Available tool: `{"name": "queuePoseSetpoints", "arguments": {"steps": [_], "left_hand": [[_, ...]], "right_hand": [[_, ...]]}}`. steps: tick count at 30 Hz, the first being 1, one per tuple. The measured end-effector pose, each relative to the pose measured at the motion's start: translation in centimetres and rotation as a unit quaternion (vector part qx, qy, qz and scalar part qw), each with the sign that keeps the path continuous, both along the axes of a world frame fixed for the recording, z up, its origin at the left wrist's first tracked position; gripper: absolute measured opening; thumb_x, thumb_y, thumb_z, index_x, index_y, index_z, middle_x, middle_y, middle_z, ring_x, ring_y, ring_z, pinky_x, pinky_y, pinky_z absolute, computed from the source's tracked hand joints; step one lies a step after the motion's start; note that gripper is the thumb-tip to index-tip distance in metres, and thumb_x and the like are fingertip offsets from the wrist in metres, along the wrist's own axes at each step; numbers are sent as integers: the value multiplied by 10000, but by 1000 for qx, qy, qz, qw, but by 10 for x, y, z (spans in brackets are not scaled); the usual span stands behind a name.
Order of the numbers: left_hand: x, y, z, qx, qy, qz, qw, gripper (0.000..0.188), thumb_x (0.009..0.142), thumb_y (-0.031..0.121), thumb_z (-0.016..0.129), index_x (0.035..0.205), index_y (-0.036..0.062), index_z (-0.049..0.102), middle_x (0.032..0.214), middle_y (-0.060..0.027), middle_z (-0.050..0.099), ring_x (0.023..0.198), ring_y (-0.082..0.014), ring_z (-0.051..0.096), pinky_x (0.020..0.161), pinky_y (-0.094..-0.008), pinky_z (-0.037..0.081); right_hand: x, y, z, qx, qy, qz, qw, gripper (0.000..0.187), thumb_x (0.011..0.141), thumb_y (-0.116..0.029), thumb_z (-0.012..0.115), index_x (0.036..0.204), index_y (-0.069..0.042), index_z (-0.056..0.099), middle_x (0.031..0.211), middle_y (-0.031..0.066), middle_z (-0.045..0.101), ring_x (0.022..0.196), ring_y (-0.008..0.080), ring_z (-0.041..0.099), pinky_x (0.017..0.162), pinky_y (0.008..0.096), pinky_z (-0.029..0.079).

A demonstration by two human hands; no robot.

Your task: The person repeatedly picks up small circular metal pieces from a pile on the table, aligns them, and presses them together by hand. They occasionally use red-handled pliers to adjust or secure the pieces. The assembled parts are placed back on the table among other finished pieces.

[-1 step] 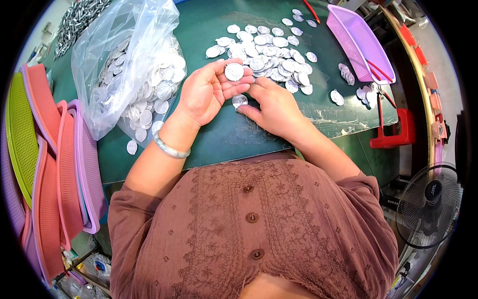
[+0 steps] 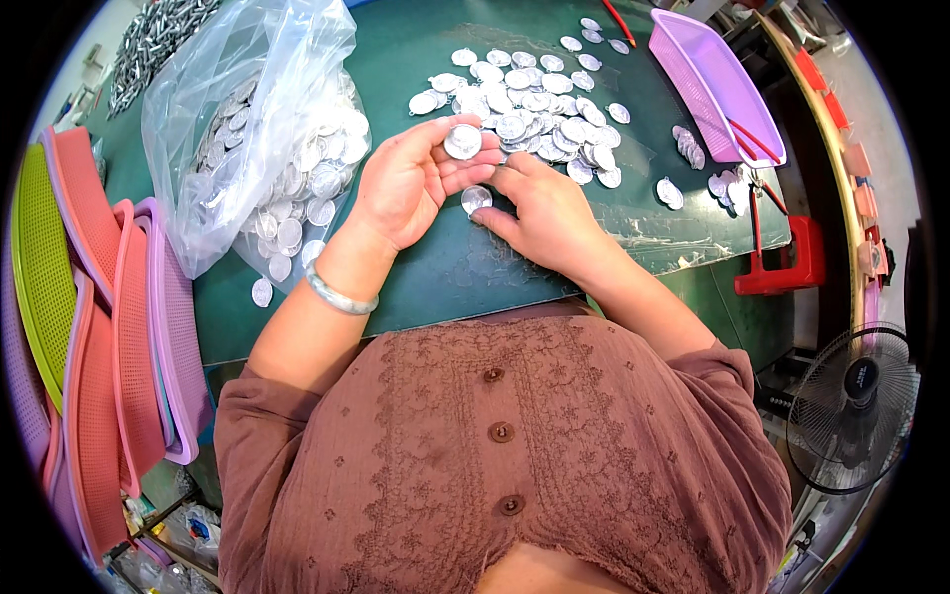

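Note:
My left hand (image 2: 408,183) is turned palm up, its thumb and fingers closed on a round silver medal (image 2: 462,142). A second disc edge seems to show under that medal, but I cannot tell how many are there. Just to the right, my right hand (image 2: 539,203) has its thumb and index finger at the edge of another silver medal (image 2: 476,201), low over the green table. Its other fingers curl under and are partly hidden. Beyond both hands lies a loose heap of similar medals (image 2: 534,104), some with small loops.
A clear plastic bag (image 2: 247,129) spilling medals lies left on the green table (image 2: 426,287). At right are a purple basket (image 2: 712,89), small medal stacks (image 2: 670,193) and a red clamp (image 2: 792,262). Coloured baskets (image 2: 129,346) stand at left, a fan (image 2: 851,406) at lower right.
The medal in my left hand has shifted and tilted very slightly. Both hands and everything else stay in place.

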State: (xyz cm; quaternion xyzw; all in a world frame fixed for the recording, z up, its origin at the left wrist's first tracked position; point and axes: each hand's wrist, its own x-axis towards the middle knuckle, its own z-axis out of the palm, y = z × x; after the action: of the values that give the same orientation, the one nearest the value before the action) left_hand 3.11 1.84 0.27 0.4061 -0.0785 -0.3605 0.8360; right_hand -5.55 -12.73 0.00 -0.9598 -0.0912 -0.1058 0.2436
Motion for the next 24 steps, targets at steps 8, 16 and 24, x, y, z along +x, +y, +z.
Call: {"name": "queuePoseSetpoints", "arguments": {"steps": [8,16,24], "left_hand": [[5,7,-2,128,-51,94,986,154,860,135,484,907,21,577,753,-41,592,619,-107,542,537,-199,420],[3,5,-1,230,-74,41,970,155,847,141,507,947,45,576,776,-25,582,612,-84,524,523,-183,408],[0,9,1,340,-261,-134,893,126,774,101,582,847,5,619,650,7,542,556,-49,457,497,-170,364]], "right_hand": [[0,4,1,39,3,-34,999,254,669,-213,682,808,-33,569,784,101,515,761,276,557,633,372,455],[0,9,0,-16,-3,-50,999,275,647,-213,693,769,-15,546,798,121,524,761,292,553,629,375,457],[1,3,4,161,105,-70,979,212,658,-119,670,781,-30,523,704,99,570,650,251,572,577,333,445]]}}
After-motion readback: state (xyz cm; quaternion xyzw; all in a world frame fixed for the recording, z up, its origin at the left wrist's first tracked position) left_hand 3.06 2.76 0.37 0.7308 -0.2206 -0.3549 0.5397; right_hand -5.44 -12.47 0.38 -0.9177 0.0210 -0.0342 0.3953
